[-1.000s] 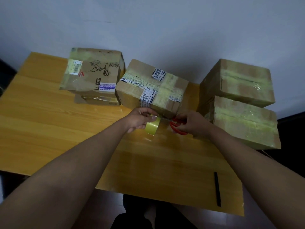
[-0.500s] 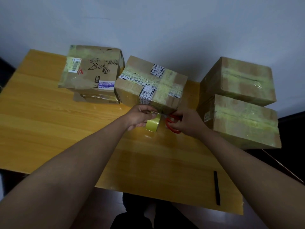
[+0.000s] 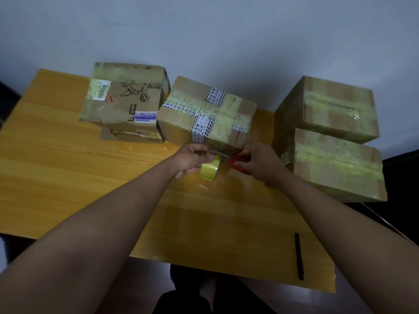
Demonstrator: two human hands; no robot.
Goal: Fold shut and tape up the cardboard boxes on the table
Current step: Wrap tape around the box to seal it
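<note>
Your left hand (image 3: 192,159) curls around the yellow tape roll (image 3: 210,167) just in front of the middle box (image 3: 205,114), and your right hand (image 3: 257,164) grips the red scissors (image 3: 238,163), whose blades point at the tape next to the roll. The middle box sits shut and taped on the wooden table (image 3: 68,173), between the printed box (image 3: 127,98) on the left and two stacked boxes (image 3: 328,137) on the right. A black pen (image 3: 298,256) lies near the table's front edge.
</note>
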